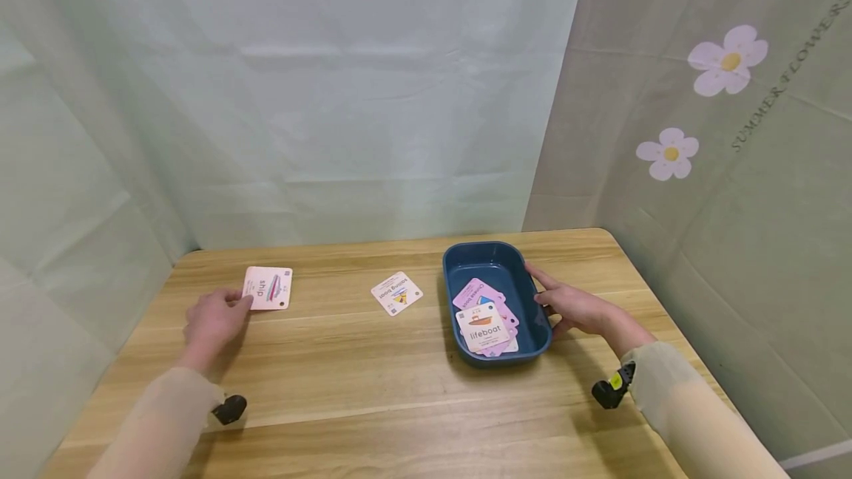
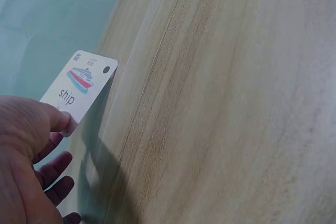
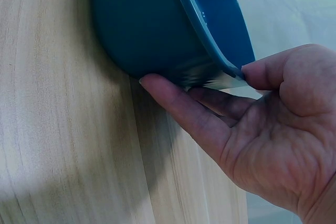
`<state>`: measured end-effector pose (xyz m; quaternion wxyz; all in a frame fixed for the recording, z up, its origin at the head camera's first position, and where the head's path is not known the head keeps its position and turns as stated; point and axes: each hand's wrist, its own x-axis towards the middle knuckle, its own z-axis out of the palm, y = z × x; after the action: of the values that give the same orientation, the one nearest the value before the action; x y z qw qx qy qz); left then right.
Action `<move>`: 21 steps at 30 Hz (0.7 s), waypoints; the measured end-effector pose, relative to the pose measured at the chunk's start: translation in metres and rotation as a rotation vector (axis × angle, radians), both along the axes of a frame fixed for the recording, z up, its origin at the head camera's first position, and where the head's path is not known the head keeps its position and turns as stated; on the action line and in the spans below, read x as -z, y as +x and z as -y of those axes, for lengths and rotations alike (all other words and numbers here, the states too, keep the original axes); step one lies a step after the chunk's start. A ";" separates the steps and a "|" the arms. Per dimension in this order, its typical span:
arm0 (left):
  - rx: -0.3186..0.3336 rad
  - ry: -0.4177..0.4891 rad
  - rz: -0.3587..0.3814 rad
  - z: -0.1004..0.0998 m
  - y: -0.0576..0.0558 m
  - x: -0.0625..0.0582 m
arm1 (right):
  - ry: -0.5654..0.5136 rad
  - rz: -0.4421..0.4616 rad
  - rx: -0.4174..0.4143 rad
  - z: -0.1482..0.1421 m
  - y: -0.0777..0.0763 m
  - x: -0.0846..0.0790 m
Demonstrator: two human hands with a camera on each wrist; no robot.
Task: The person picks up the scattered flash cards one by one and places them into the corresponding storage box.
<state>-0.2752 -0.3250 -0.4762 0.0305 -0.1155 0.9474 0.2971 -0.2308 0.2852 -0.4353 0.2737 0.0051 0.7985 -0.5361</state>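
At the left of the table, my left hand (image 1: 216, 318) pinches a square picture card marked "ship" (image 1: 268, 287) by one edge. In the left wrist view the card (image 2: 79, 90) is tilted, thumb on its printed face, the other fingers loosely bent below. My right hand (image 1: 577, 307) holds a dark blue plastic bin (image 1: 494, 251) at its right side. The right wrist view shows the thumb (image 3: 265, 73) at the bin's rim and fingers against its outer wall (image 3: 142, 30). Inside the bin lies a loose pile of cards, a "lifeboat" card (image 1: 483, 327) on top.
A "sailing boat" card (image 1: 397, 293) lies on the wooden table (image 1: 359, 398) between the left hand and the bin. Hanging curtains (image 1: 346, 109) enclose the table's back and sides. Each sleeve carries a small black wrist camera (image 1: 229, 409).
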 end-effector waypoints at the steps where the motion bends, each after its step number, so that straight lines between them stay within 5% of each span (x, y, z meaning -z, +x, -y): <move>1: -0.001 0.007 0.005 0.001 0.000 0.000 | 0.000 0.000 0.001 0.000 0.000 0.000; 14: -0.030 0.103 -0.018 0.009 -0.001 -0.001 | -0.008 0.004 -0.003 -0.001 0.000 0.000; 21: -0.043 0.190 -0.020 0.003 0.003 -0.012 | -0.016 -0.001 -0.009 -0.001 -0.001 0.000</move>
<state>-0.2723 -0.3285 -0.4643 0.0254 -0.1294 0.9124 0.3874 -0.2314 0.2861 -0.4355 0.2758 -0.0008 0.7943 -0.5413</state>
